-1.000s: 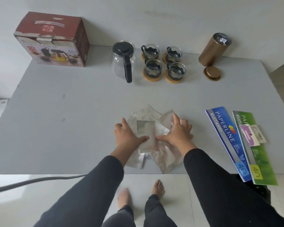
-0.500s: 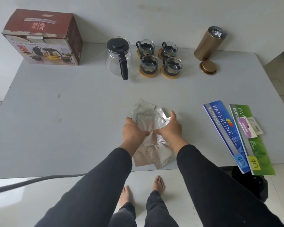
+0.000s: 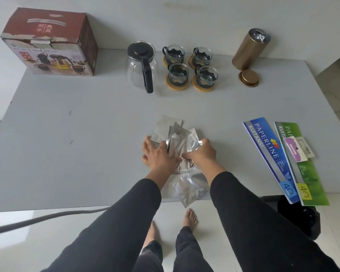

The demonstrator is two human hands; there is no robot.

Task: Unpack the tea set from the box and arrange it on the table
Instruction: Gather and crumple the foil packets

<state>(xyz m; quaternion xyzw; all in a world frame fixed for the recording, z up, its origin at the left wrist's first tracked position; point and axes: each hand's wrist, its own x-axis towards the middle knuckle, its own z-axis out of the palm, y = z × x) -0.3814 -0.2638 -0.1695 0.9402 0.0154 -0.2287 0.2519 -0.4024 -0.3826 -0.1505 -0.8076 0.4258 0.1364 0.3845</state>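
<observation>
Crinkled silver foil pouches [image 3: 177,146] lie heaped at the table's [image 3: 86,138] near edge — left hand [image 3: 159,156] spread flat on them, right hand [image 3: 201,154] gripping several.

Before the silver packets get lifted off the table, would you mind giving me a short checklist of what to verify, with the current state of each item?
1. Right hand has a hold on the silver packets: ok, its fingers are curled round several.
2. Left hand steadies the pile: ok, it lies on the packets with fingers spread.
3. All packets gathered: not ok, some lie loose near the table's front edge, one corner past it.
4. Teapot and four cups stand apart from the pile: ok, upright at the back.
5. Gold canister open to take packets: ok, its lid lies beside it.
6. Room inside the canister: cannot tell.
</observation>
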